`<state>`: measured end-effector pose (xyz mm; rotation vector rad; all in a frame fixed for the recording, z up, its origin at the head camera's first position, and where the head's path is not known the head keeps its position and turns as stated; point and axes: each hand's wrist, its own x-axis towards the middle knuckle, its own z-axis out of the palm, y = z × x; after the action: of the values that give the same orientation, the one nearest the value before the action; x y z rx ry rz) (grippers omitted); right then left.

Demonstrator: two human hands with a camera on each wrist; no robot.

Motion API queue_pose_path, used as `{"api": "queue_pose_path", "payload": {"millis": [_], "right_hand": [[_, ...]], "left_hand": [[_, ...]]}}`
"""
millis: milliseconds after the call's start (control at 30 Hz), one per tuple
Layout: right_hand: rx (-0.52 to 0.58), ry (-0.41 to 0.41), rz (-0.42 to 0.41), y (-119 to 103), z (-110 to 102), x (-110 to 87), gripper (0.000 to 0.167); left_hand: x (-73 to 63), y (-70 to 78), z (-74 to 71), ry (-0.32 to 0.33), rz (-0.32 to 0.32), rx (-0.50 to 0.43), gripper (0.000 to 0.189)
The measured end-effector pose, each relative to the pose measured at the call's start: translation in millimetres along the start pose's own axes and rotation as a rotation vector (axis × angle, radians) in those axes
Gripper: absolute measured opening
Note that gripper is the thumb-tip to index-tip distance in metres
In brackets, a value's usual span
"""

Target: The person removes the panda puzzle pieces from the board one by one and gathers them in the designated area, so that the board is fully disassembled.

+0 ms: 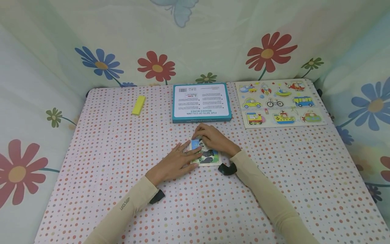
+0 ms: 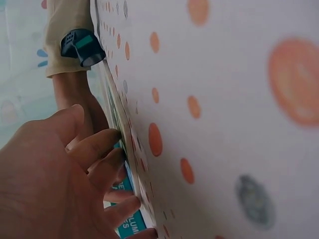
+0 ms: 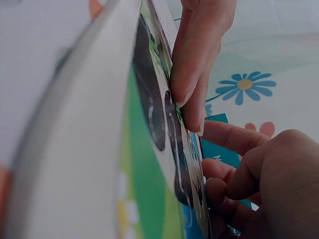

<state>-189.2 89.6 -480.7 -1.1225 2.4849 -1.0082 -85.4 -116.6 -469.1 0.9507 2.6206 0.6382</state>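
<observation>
A small square panda puzzle (image 1: 208,159) with a blue and green background lies on the spotted tablecloth. My left hand (image 1: 176,161) rests across its left side, with fingers spread and fairly straight. At the puzzle's upper left corner, my right hand (image 1: 214,138) curls its fingers and thumb over the edge and pinches there. The right wrist view shows the puzzle (image 3: 154,174) edge-on, with the left fingertips touching its face beside the right hand (image 3: 269,179). What lies right under the right fingertips is hidden.
A teal and white box (image 1: 201,101) lies just beyond the hands. A wooden vehicle puzzle board (image 1: 278,104) is at the back right, and a yellow block (image 1: 138,105) at the back left. Flowered curtains (image 1: 213,40) surround the table.
</observation>
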Motion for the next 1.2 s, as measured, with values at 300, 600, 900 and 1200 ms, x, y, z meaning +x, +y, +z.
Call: {"api": "queue_pose_path", "payload": {"millis": [300,600,900,1200], "right_hand": [[-0.054,0.013,-0.043,2.2,0.8,-2.4,0.033],[-0.082,0.022,-0.069,4.3,1.0,-2.7,0.036],[-0.078,0.018,-0.06,4.1,0.2,0.0,0.037],[-0.085,0.046,-0.059,3.1,6.0,5.2,0.034]], "left_hand": [[0.8,0.2,0.6,-0.013,0.0,0.014,0.05],[0.3,-0.3,-0.4,-0.006,0.009,0.015,0.05],[1.4,-1.9,-1.1,-0.018,-0.008,0.023,0.049],[1.7,-2.8,0.2,-0.006,0.006,0.027,0.046]]}}
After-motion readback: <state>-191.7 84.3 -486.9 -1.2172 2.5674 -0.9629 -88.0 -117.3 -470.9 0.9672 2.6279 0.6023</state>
